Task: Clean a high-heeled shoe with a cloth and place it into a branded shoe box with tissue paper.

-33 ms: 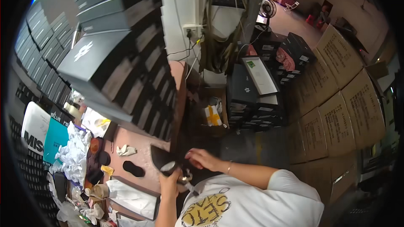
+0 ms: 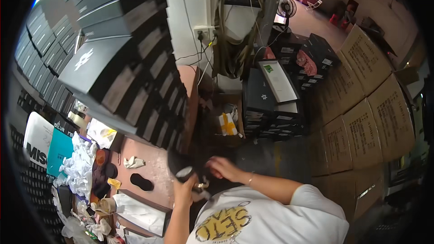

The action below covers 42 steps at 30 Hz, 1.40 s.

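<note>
In my left hand (image 2: pixel 184 193) is a dark shoe (image 2: pixel 179 159), held upright over the right edge of the pinkish table, with a pale patch near my fingers. A small gold-coloured metal piece (image 2: pixel 202 185) shows beside that hand. My right hand (image 2: pixel 222 168) is just to the right of the shoe, its fingers curled and slightly blurred; whatever they may hold is hidden. On the table to the left lie a flat black oval piece (image 2: pixel 142 182) and a crumpled off-white scrap (image 2: pixel 134 162). An open box with white paper (image 2: pixel 140 212) sits nearer to me.
A tall stack of dark shoeboxes (image 2: pixel 122 77) rises at the left. Crumpled white paper (image 2: pixel 79 162) lies on the table's left side. A carton of scraps (image 2: pixel 228 122), more dark boxes (image 2: pixel 260 95) and a fan (image 2: pixel 286 8) stand ahead. Large brown cartons (image 2: pixel 357 104) line the right.
The shoe and my left hand have shifted slightly right, the shoe tilting more upright. My right hand has also moved a little right. The view has turned slightly.
</note>
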### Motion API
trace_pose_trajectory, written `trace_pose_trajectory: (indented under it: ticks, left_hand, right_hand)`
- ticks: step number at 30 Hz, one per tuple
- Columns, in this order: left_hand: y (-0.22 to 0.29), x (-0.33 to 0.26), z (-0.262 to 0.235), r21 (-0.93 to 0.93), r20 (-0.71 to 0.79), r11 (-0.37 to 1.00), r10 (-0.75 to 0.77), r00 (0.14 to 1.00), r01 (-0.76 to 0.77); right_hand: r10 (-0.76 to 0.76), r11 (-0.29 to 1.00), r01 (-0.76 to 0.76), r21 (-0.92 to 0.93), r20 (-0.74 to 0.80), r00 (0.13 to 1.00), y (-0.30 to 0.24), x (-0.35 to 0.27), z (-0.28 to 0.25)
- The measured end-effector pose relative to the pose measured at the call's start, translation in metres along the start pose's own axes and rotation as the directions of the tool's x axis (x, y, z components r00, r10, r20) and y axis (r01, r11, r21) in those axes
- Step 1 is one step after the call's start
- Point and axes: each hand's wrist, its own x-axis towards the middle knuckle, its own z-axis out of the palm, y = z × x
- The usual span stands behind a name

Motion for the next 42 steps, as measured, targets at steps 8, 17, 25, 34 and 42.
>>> trace_pose_trajectory:
  ticks: [8,17,25,34,42]
  left_hand:
    - [-0.053,0.144,0.146,0.206,0.192,0.976,-0.113,0.975,0.073]
    - [-0.046,0.22,0.237,0.363,0.415,0.93,-0.116,0.903,-0.047]
    - [0.005,0.241,0.363,0.358,0.675,0.92,-0.137,0.725,-0.159]
    - [-0.066,0.229,0.566,0.347,0.839,0.931,-0.254,0.482,-0.114]
    - [-0.206,0.217,0.719,0.394,0.838,0.887,-0.239,0.491,-0.24]
  right_hand:
    - [-0.047,0.999,0.048,-0.006,-0.36,0.932,-0.032,-0.045,-0.152]
    - [-0.173,0.983,0.105,-0.152,-0.557,0.812,-0.081,-0.023,-0.223]
    - [-0.215,0.976,0.143,-0.161,-0.769,0.602,-0.139,-0.038,-0.279]
    - [-0.253,0.949,0.268,-0.167,-0.911,0.326,-0.144,-0.125,-0.403]
    - [-0.395,0.918,0.136,-0.371,-0.865,0.309,-0.144,-0.206,-0.587]
